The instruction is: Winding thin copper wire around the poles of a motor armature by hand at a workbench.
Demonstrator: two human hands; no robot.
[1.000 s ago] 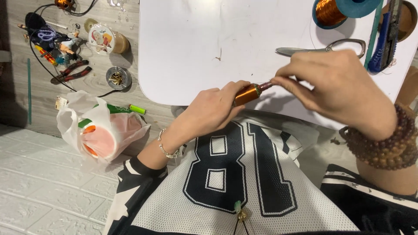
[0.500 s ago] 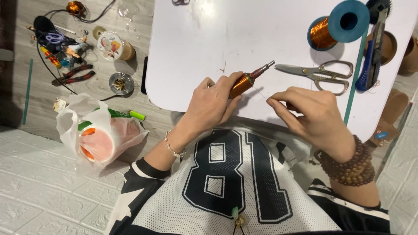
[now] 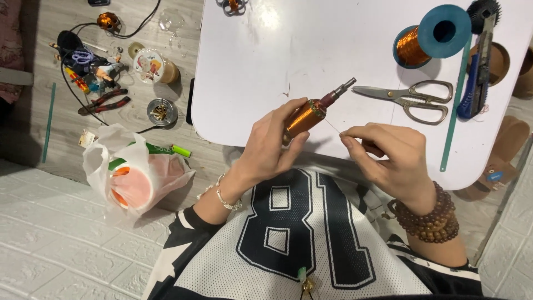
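Since 0.5 s ago: right hand (image 3: 395, 158) drew back, pinching thin wire (image 3: 333, 125) taut. Left hand (image 3: 272, 145) grips copper-wound rotor (image 3: 308, 115) tilted over table (image 3: 250, 66) near edge, shaft up, giving wire clear run.

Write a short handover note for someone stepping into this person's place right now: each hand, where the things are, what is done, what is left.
Left hand: grips the copper-wound coil on its shaft, metal tip pointing up and right, above the white table.
Right hand: fingertips pinch a thin wire that runs to the coil.
Nearby on the table: scissors, copper wire spool, blue utility knife.
Done: the coil already carries many copper turns.
Left: the wire end is not yet secured or cut; scissors lie untouched.
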